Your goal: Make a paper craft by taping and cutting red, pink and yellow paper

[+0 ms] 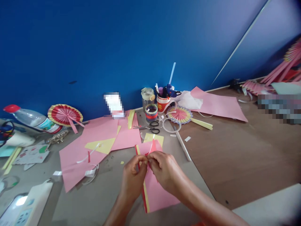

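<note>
The thumb and finger of the left hand (133,177) are pinched tight, tip to tip with the pinched right hand (166,169); what sits between them is too small to tell. Beneath both lies pink paper (162,196), edged red and yellow. Yellow markings on the red cup (163,104) beyond the hands cannot be read, nor can the label on the bottle (39,120) far left of the left hand. Scissors (154,124) and yellow paper (160,138) crowd the space just ahead; a fan (180,115) lies beyond the right hand.
</note>
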A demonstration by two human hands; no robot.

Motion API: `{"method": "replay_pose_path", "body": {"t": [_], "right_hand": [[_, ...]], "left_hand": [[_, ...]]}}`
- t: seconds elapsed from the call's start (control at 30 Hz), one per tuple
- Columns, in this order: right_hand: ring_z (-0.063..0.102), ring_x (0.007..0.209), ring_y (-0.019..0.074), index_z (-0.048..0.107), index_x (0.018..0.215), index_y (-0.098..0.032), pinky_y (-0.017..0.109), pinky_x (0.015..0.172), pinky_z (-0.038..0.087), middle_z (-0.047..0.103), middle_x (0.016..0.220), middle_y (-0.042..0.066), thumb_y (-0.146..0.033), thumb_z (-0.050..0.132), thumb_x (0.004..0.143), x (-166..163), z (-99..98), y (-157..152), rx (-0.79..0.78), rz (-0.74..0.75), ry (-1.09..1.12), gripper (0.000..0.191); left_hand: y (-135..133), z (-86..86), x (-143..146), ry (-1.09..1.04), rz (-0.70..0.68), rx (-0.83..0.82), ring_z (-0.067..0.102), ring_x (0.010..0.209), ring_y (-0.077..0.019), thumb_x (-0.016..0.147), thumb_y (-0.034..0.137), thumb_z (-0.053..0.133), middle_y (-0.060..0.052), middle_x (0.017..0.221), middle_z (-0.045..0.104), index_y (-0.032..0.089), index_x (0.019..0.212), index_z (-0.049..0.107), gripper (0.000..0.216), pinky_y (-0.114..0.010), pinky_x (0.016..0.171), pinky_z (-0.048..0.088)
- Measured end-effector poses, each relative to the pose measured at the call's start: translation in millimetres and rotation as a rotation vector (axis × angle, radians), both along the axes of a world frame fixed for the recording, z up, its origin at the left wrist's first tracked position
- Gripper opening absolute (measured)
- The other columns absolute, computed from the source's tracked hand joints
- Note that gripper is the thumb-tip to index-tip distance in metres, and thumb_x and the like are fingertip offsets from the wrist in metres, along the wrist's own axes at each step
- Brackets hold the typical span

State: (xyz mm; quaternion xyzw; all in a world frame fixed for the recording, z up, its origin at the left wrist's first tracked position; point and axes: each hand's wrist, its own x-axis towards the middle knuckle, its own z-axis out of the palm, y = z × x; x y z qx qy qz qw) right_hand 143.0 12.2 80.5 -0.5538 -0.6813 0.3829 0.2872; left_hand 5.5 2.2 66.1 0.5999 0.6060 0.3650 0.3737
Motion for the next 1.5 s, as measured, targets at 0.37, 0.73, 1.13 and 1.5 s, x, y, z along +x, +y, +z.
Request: {"method": "replay_pose_path", "body": {"t": [0.37, 0.73, 1.13, 1.5], "right_hand": [[0.042, 0.046, 0.0087, 0.05, 0.059, -0.018, 0.02, 0.046, 0.027, 0.048, 0.05, -0.003, -0.016, 0.041, 0.084, -0.2, 3.7, 3.5, -0.059, -0.015, 0.075, 0.027], [0.041, 0.047, 0.0087, 0.043, 0.058, -0.019, 0.02, 0.049, 0.028, 0.048, 0.052, -0.004, -0.015, 0.04, 0.085, -4.2, 5.0, 2.6, -0.014, -0.008, 0.048, 0.028], [0.044, 0.049, 0.0091, 0.041, 0.056, -0.019, 0.02, 0.05, 0.028, 0.049, 0.053, -0.003, -0.012, 0.04, 0.083, -6.3, 6.9, 1.0, -0.028, -0.001, 0.058, 0.028], [0.04, 0.048, 0.0083, 0.04, 0.058, -0.019, 0.021, 0.049, 0.026, 0.046, 0.054, -0.003, -0.014, 0.041, 0.083, -10.0, 0.7, 1.6, -0.012, -0.007, 0.034, 0.025]], "left_hand": [[-2.4, 1.5, 1.2, -0.001, 0.049, 0.048, 0.056, 0.06, -0.0129, 0.081, 0.024, 0.052, 0.003, 0.064, 0.062, 0.02, 0.071, 0.063, 0.016, -0.021, 0.058, 0.044], [-3.1, 2.2, -0.3, 0.095, 0.04, 0.074, 0.056, 0.059, -0.0129, 0.081, 0.022, 0.048, 0.003, 0.065, 0.062, 0.021, 0.071, 0.062, 0.017, -0.022, 0.058, 0.042], [-3.3, 3.3, -0.9, 0.082, 0.035, 0.045, 0.054, 0.059, -0.0134, 0.079, 0.022, 0.046, 0.002, 0.065, 0.06, 0.02, 0.07, 0.059, 0.016, -0.022, 0.057, 0.041], [-2.7, 3.4, -0.6, 0.144, 0.032, 0.061, 0.055, 0.06, -0.0137, 0.08, 0.02, 0.043, 0.002, 0.064, 0.06, 0.02, 0.071, 0.059, 0.018, -0.023, 0.058, 0.041]]}}
